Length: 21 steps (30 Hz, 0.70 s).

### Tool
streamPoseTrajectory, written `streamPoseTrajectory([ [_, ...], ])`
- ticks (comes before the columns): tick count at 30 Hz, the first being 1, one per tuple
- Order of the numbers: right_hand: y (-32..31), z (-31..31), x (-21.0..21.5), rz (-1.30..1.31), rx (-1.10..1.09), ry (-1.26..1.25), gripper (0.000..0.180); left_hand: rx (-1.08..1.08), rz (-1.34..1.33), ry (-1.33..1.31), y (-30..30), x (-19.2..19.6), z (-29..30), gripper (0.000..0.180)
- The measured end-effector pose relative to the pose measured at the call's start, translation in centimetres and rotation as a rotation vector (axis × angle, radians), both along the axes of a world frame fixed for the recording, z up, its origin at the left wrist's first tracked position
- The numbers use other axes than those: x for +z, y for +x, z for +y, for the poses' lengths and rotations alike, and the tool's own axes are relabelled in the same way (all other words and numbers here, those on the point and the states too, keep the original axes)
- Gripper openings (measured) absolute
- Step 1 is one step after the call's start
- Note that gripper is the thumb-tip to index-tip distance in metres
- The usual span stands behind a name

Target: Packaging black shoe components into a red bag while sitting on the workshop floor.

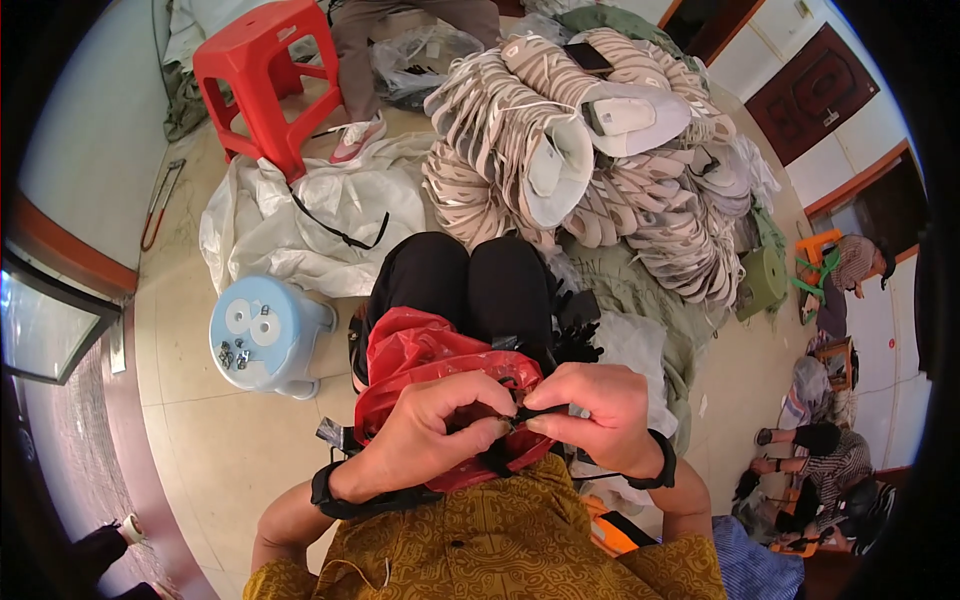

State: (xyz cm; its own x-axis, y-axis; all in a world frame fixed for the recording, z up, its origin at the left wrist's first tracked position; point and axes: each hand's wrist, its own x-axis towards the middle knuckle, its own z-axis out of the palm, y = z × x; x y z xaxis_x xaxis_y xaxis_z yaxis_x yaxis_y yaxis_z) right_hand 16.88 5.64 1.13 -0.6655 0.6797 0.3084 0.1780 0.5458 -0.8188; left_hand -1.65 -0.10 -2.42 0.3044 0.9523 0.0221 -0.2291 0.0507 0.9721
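Observation:
Above my lap my left hand (440,418) and my right hand (603,412) face each other, thumbs and forefingers closed in a pinch. Between the fingertips is a small dark strap-like piece (545,410); its exact kind is too small to make out. Beneath the hands a crumpled red plastic bag (408,345) lies over my thighs, with some black material showing inside. To the right of my knee hangs a bunch of black straps or cords (577,335). Small dark metal-looking pieces (236,354) rest on a light blue stool (262,310) at my left.
Bundled beige-and-white shoe uppers (500,130) are piled high ahead, on green and white sheeting. A red plastic stool (265,70) stands at far left, near another person's legs (352,60). More people (835,465) sit at far right. A white sack (245,215) covers floor ahead left.

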Motion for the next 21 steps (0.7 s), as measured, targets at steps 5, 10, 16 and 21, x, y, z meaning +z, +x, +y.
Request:
streamPoseTrajectory([
  [5, -0.4, -0.27, -0.07, 0.049, 0.004, 0.093, 0.019, 0.011, -0.006, -0.033, 0.24, 0.47, -0.13, 0.014],
  [10, -0.29, -0.37, -0.21, 0.069, -0.011, 0.114, 0.02, -0.012, -0.081, -0.116, 0.25, 0.65, -0.06, 0.012],
  [16, 0.1, -0.66, -0.14, 0.018, -0.053, -0.056, 0.023, -0.025, 0.06, 0.03, 0.07, 0.83, 0.0, 0.018],
  [21, 0.35, -0.71, -0.52, 0.085, -0.098, -0.327, 0.028, -0.017, 0.029, -0.026, 0.19, 0.98, -0.22, 0.018],
])
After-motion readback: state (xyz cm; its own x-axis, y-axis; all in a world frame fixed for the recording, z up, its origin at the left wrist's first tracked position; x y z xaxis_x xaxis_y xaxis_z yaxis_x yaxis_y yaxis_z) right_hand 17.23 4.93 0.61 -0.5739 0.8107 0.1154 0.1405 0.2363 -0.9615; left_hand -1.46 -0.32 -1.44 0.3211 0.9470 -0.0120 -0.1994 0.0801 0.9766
